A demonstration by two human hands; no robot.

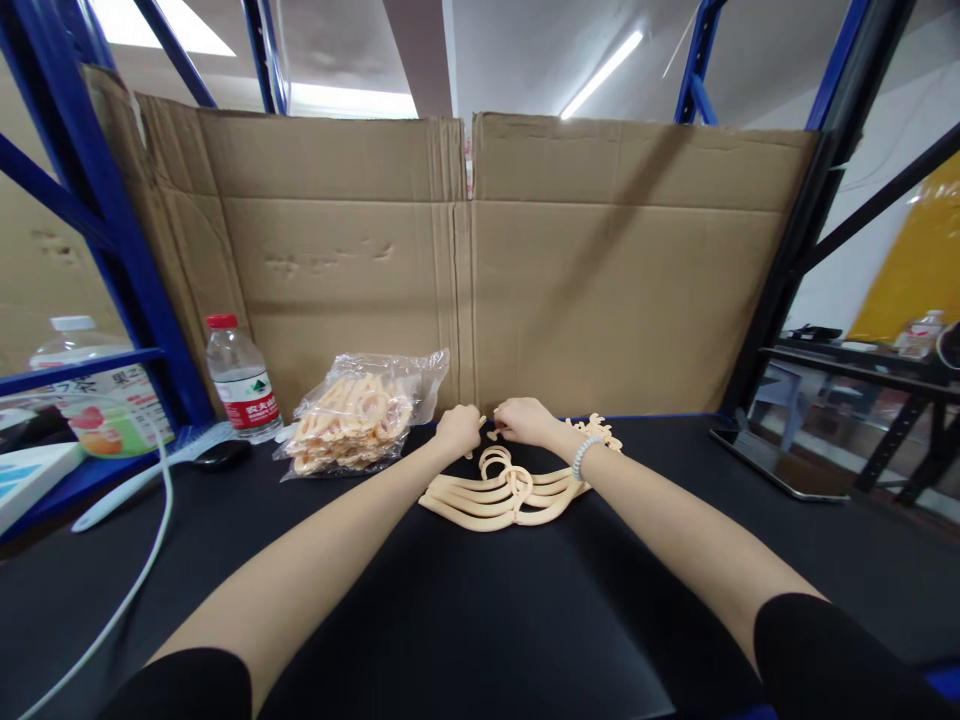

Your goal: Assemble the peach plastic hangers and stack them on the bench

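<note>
Both arms reach across the black table to its far side. My left hand [458, 432] is closed on a small cream-coloured piece [482, 424] at its fingertips. My right hand [523, 421] is closed, its fingers pinched at another small cream piece [493, 435]; whether it grips that piece is too small to tell. Between my forearms lie several cream hangers [484, 505], overlapping in a row with their rounded hooks upward. Small cream parts [600, 430] are piled beyond my right wrist, partly hidden by it. Left of my left hand rests a clear plastic bag [356, 415] of cream pieces.
A cardboard wall [600, 270] backs the black table [465, 620]. At the left stand a red-capped bottle [247, 385] and a larger jug [105, 400], with a white cable [163, 500] and a black mouse [223, 455]. A dark tablet [776, 465] lies at right.
</note>
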